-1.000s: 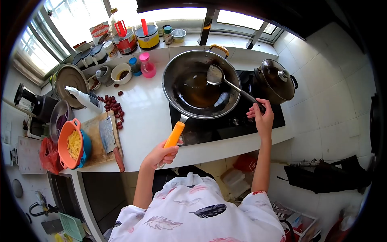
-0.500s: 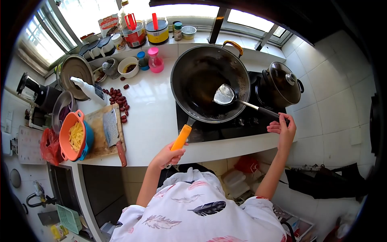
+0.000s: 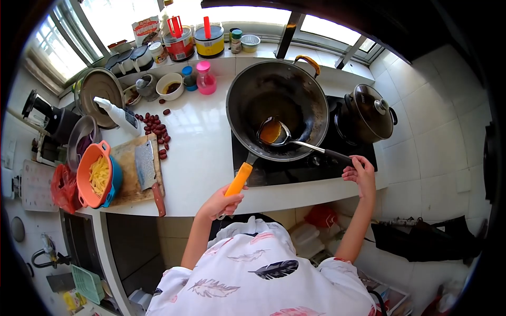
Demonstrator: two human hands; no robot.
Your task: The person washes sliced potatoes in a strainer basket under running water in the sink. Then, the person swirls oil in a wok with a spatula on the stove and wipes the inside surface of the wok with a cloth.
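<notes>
Left hand (image 3: 219,203): closed round the wok's orange handle (image 3: 240,178). Right hand (image 3: 361,175): fingers gripping the end of a spatula's black handle (image 3: 337,156). Spatula (image 3: 308,146): silvery, blade low inside the wok, amber liquid (image 3: 270,132) on it. Wok (image 3: 314,108): dark, wide, brown-patched within, over a black cooktop (image 3: 282,178). Close on its right: lidded pot (image 3: 365,113). Counter (image 3: 195,139), over to the left: scattered dark-red fruits (image 3: 157,127); cutting board (image 3: 124,151) bearing a cleaver (image 3: 144,166); orange colander (image 3: 90,154) of pale yellow strips (image 3: 99,177). Farther back: white bowl (image 3: 169,96), pink bottle (image 3: 205,82).
</notes>
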